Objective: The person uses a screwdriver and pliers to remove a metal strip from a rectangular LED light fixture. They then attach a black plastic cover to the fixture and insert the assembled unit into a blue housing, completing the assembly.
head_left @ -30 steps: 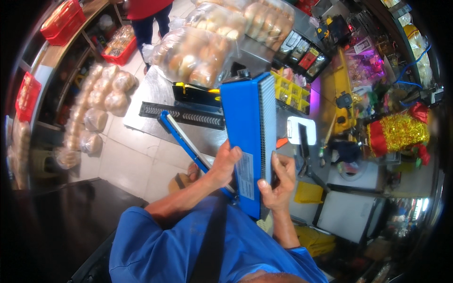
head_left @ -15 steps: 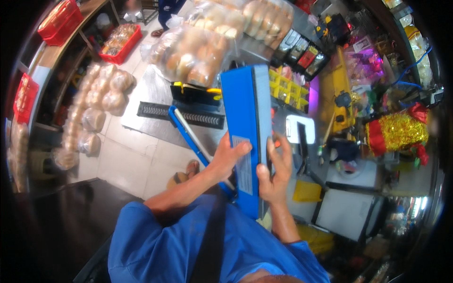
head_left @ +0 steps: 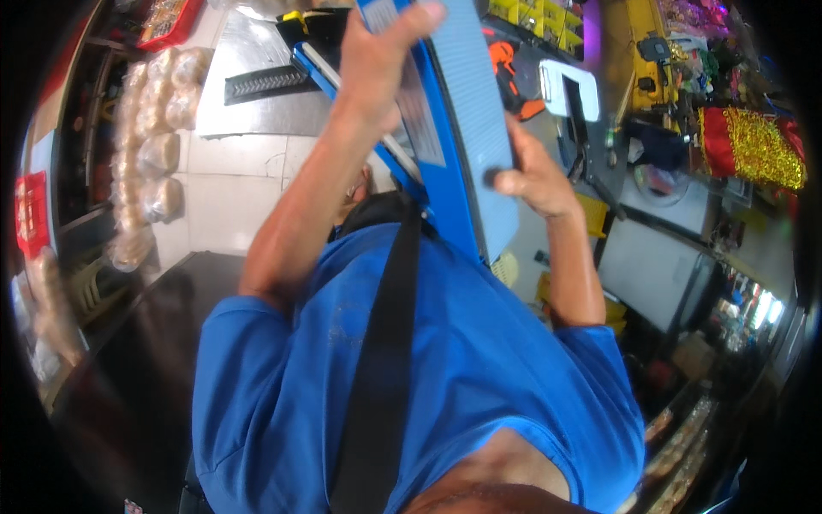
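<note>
A long blue box-shaped device stands slanted in front of my chest, with a pale ribbed panel and a label on its blue side. Beside it runs a narrow blue-and-white arm, whose lower end meets the device near its base; I cannot tell how they join. My left hand grips the upper left edge, thumb over the top and fingers partly hidden. On the opposite side, my right hand is closed around the right edge, thumb against the ribbed panel. The device's top is cut off by the picture's edge.
Left of the device, a black slotted strip lies on a metal table. Bagged round breads stand in rows at the left. An orange-handled tool, a white clipboard-like piece and yellow bins are to the right.
The view has tipped down toward my body, so the device and both hands appear higher. More of the ribbed panel shows. Both hands keep hold of the device.
</note>
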`<control>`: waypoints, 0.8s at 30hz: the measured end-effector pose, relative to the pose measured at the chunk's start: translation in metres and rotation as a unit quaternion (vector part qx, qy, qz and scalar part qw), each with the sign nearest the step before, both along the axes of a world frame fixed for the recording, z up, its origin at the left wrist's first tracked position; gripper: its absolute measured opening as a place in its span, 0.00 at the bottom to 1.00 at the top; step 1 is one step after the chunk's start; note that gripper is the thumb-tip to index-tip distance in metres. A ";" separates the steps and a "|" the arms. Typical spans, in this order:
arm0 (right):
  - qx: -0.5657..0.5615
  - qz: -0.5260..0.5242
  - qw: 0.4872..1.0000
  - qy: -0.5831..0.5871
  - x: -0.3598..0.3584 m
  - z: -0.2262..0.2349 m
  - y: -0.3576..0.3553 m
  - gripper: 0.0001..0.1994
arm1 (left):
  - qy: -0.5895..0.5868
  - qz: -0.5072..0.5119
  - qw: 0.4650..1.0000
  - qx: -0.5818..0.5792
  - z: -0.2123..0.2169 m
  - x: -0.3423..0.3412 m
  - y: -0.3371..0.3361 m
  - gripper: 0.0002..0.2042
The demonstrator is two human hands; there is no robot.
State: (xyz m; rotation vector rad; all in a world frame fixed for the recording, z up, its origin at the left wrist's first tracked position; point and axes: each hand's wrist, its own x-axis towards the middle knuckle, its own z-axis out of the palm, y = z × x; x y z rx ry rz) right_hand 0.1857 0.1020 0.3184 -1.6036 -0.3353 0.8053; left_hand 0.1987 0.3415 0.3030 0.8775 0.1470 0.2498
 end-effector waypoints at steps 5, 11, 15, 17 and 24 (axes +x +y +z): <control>0.062 0.013 0.993 0.101 -0.024 -0.012 0.004 0.53 | 0.022 -0.023 0.996 -0.081 0.002 0.004 0.014 0.19; 0.056 0.074 0.990 0.109 -0.049 -0.024 0.000 0.47 | 0.032 -0.048 0.996 -0.063 -0.010 -0.013 0.011 0.21; 0.054 0.021 0.994 0.096 -0.063 -0.022 0.014 0.45 | 0.068 -0.047 0.996 -0.042 -0.007 -0.022 0.012 0.22; 0.054 0.004 0.993 0.108 -0.062 -0.016 0.021 0.46 | 0.039 -0.063 0.996 -0.059 -0.024 -0.020 0.021 0.21; 0.027 -0.015 0.999 -0.013 -0.060 -0.015 0.021 0.49 | 0.072 -0.005 0.996 -0.054 -0.024 -0.015 0.018 0.17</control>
